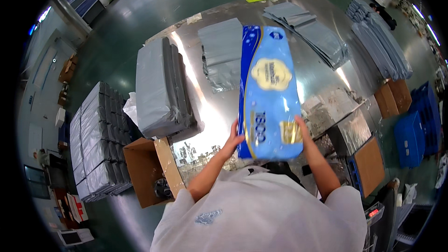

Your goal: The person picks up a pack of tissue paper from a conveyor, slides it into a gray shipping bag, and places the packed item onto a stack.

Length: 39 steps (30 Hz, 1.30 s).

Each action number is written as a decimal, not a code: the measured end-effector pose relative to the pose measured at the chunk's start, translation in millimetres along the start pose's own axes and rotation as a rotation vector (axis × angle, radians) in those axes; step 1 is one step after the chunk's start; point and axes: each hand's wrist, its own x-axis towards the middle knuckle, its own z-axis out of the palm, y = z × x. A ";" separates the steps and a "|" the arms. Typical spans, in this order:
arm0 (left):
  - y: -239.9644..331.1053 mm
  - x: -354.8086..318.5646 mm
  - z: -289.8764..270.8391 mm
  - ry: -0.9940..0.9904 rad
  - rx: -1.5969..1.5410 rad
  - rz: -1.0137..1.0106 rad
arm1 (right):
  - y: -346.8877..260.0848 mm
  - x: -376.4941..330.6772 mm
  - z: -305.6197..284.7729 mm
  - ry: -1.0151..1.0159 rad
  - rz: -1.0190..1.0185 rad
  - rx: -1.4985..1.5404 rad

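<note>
A long blue plastic pack [275, 105] with a dark-blue edge and a cream flower-shaped label is held over the metal table [205, 107]. My left hand [232, 141] grips its lower left side, and my right hand [303, 133] grips its lower right side. The fingers under the pack are hidden. Beyond its left edge lies a flat pile of grey plastic bags [219, 49]. More grey bags [319, 39] lie fanned out past its far right side.
A thick stack of grey bags [158, 88] stands on the table's left part. An open cardboard box [147, 170] is beside the near left edge, with bundled grey stacks [95, 144] farther left. Blue crates [408, 140] and more grey bundles [380, 42] are to the right.
</note>
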 end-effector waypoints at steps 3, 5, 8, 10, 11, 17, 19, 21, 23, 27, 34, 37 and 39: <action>-38.5 -38.7 -29.4 0.009 -0.042 -0.243 | 53.0 0.7 -12.1 -0.059 -0.053 -0.182; -70.9 -57.4 -44.6 0.022 -0.156 -0.396 | 83.2 6.3 -27.2 -0.094 -0.135 -0.461; -76.5 -79.2 -37.8 -0.026 -0.133 -0.614 | 113.6 8.1 -70.5 -0.144 -0.188 -1.034; -107.7 -90.5 -80.0 -0.141 -0.150 -0.772 | 102.4 20.6 -92.3 -0.180 -0.013 -0.965; -97.9 -76.8 -102.4 -0.259 -0.002 -0.898 | 94.5 27.0 -103.2 -0.181 0.071 -0.928; -80.4 105.3 -249.2 0.226 0.705 -0.288 | -16.1 169.8 -68.5 0.001 -0.249 -1.766; -71.4 170.8 -316.4 0.467 1.098 -0.039 | -34.9 245.3 -16.8 0.058 -0.473 -1.508; -27.4 261.1 -279.4 0.434 1.138 0.196 | -62.4 293.9 -16.3 0.191 -0.604 -1.362; -4.7 305.7 -262.8 0.380 1.092 0.086 | -65.2 323.5 8.2 0.083 -0.705 -1.188; -32.4 323.7 -278.3 0.164 1.507 0.011 | -65.5 339.7 51.8 -0.120 -0.729 -1.408; -75.6 279.2 -293.3 0.219 0.617 0.033 | -72.9 335.7 40.5 -0.462 -0.278 -0.831; -66.0 261.3 -255.3 0.227 0.408 -0.032 | -86.7 345.0 29.5 -0.266 -0.417 -1.365; -60.6 253.9 -256.5 0.233 0.378 -0.035 | -86.2 343.0 46.8 -0.158 -0.794 -1.958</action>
